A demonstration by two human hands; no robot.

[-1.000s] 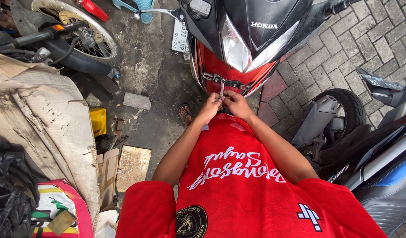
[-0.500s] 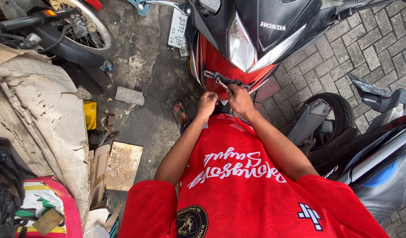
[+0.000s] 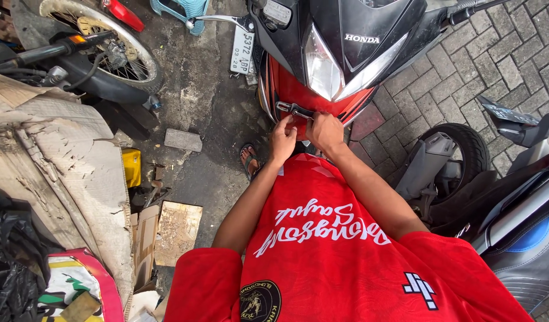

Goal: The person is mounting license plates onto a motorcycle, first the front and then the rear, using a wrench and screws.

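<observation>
A black and red motorcycle point(image 3: 346, 53) stands in front of me, nose toward me. A grey metal tool point(image 3: 295, 110) lies crosswise on its red front fender point(image 3: 280, 89). My right hand point(image 3: 325, 132) grips the tool's right end with pinched fingers. My left hand point(image 3: 282, 141) is just beside it, fingertips curled against the fender right below the tool; what they pinch is hidden. Both forearms reach out from my red shirt.
A second motorcycle point(image 3: 512, 197) with its wheel point(image 3: 459, 155) stands close on the right, on brick paving. A spoked wheel point(image 3: 101, 48) is at top left. Torn cardboard point(image 3: 60, 167), a yellow box point(image 3: 131, 167), a board point(image 3: 178, 229) and a grey brick point(image 3: 183, 140) lie left. A sandalled foot point(image 3: 249, 160).
The metal tool stood upright between my fingers a second ago and now lies crosswise on the fender. Both hands stay at the same spot; the view shifted slightly.
</observation>
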